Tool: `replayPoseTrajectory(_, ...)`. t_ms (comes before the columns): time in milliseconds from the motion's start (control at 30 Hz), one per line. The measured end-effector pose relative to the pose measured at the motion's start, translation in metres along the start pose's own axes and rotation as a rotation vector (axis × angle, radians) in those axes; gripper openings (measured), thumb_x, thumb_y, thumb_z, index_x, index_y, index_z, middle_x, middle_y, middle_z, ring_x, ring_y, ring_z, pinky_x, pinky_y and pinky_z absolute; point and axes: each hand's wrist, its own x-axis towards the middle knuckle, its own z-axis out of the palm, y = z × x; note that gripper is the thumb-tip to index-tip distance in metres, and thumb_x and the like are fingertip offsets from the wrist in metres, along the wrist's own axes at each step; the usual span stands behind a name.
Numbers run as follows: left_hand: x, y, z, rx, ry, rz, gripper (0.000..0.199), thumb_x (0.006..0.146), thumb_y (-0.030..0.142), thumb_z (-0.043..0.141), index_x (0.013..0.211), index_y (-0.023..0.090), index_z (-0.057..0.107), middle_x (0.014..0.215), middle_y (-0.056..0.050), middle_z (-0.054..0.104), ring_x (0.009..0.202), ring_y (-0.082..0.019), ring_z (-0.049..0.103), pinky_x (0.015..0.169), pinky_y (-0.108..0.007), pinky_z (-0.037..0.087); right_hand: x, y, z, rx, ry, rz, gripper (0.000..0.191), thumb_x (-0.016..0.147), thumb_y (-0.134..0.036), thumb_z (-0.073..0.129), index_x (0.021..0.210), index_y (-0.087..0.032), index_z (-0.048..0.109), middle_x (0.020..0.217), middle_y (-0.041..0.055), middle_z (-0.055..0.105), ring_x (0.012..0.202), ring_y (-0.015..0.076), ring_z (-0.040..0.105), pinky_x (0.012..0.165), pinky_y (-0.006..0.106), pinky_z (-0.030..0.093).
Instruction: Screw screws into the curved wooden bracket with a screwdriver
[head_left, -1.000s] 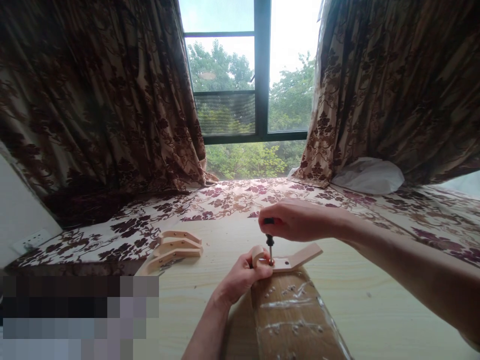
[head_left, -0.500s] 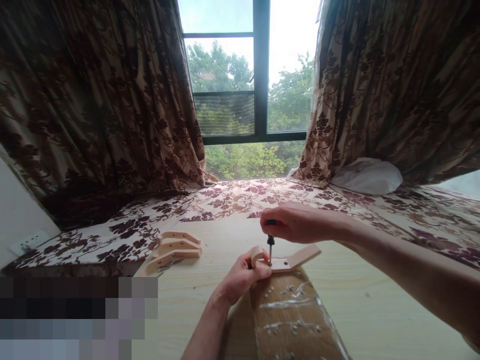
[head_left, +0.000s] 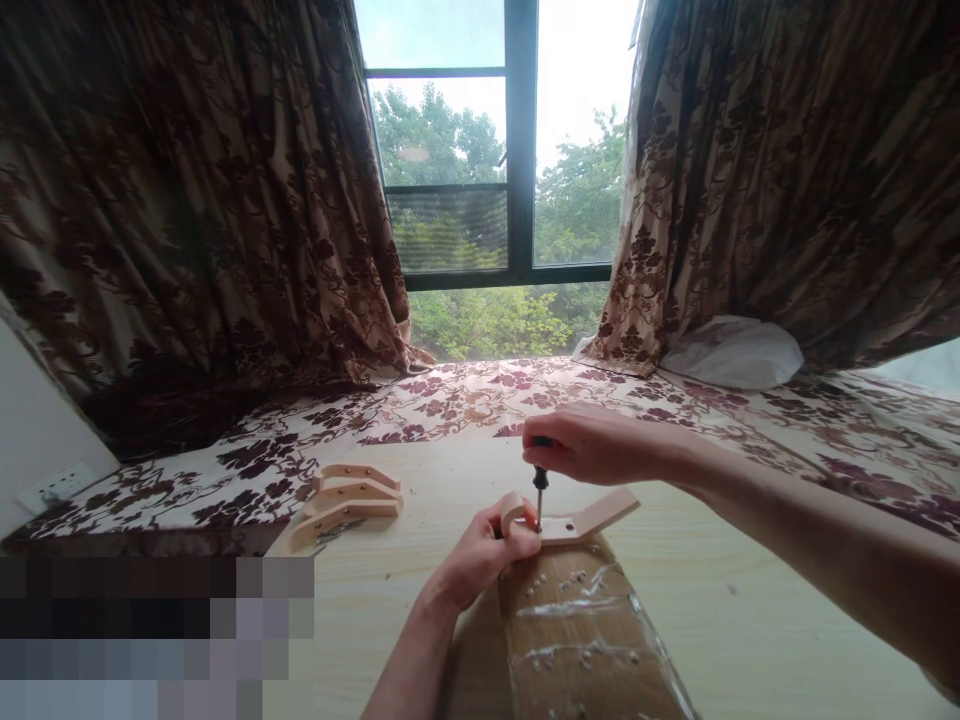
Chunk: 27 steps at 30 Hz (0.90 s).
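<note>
My right hand (head_left: 559,442) is closed around the handle of a screwdriver (head_left: 540,495), which stands nearly upright. Its tip meets a hole or screw in a pale wooden hook (head_left: 592,518), just beside the hook's curled end. With fingers and thumb, my left hand (head_left: 487,548) grips that curled end and steadies the piece. The wooden hook lies across the far end of a taped cardboard box (head_left: 574,625). A second dark hole or screw shows farther right along the hook. Small screws are scattered on top of the box.
Several similar wooden hooks (head_left: 360,492) with dark screws lie on the pale wooden tabletop (head_left: 750,590) to the left. Behind it spreads a floral cloth (head_left: 487,395) below the window. A white plastic bag (head_left: 739,352) rests at the back right, near the curtain (head_left: 750,180).
Almost nothing differs. The screwdriver and my right hand stay at the same spot, with only a very slight shift, and my left hand keeps its grip on the wooden hook.
</note>
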Motion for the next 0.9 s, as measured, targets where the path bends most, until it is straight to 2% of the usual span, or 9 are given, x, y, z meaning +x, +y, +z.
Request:
replayPoseTrajectory(133,0.000,-0.002,-0.001,0.030,-0.001,0.007,0.021,0.087,0.032,0.060,0.098,0.015,0.058,0.090,-0.001,0.060,0.077,-0.014,0.059,0.069,-0.031,0.051,0.002,0.001,0.001,-0.019,0.012,0.034,0.024,0.088,-0.031,0.047,0.081,-0.015,0.063,0.066,0.0034,0.062,0.056,0.0099,0.044,0.052,0.024,0.024)
replayPoseTrajectory(333,0.000,-0.004,-0.002,0.065,-0.009,0.017,0.023,0.088,0.033,0.059,0.101,0.014,0.059,0.096,-0.002,0.061,0.081,-0.016,0.061,0.072,-0.034,0.052,0.000,-0.002,-0.006,0.001,-0.045,-0.040,0.020,0.088,-0.028,0.047,0.080,-0.018,0.063,0.064,-0.0001,0.060,0.053,0.0082,0.042,0.052,0.022,0.025)
replayPoseTrajectory(600,0.000,-0.004,-0.002,0.094,-0.006,0.022,0.026,0.088,0.034,0.058,0.105,0.015,0.058,0.102,-0.004,0.061,0.086,-0.017,0.061,0.075,-0.036,0.053,0.001,-0.001,-0.002,-0.036,-0.004,0.015,0.023,0.088,-0.030,0.047,0.079,-0.016,0.063,0.064,0.0021,0.060,0.053,0.0095,0.041,0.051,0.024,0.023)
replayPoseTrajectory(767,0.000,-0.004,-0.002,0.099,-0.013,0.019,0.027,0.089,0.034,0.058,0.107,0.015,0.058,0.105,-0.004,0.061,0.089,-0.018,0.061,0.077,-0.037,0.052,0.000,-0.002,-0.009,-0.036,-0.038,-0.046,0.021,0.087,-0.027,0.048,0.077,-0.018,0.063,0.061,-0.0012,0.059,0.051,0.0076,0.039,0.050,0.022,0.023)
replayPoseTrajectory(900,0.000,-0.005,-0.002,0.104,-0.015,0.008,0.028,0.089,0.034,0.058,0.109,0.015,0.057,0.106,-0.004,0.061,0.089,-0.018,0.061,0.077,-0.037,0.053,0.002,-0.005,-0.005,-0.053,-0.006,-0.010,0.025,0.088,-0.027,0.045,0.077,-0.016,0.063,0.061,0.0010,0.059,0.052,0.0083,0.041,0.051,0.023,0.023)
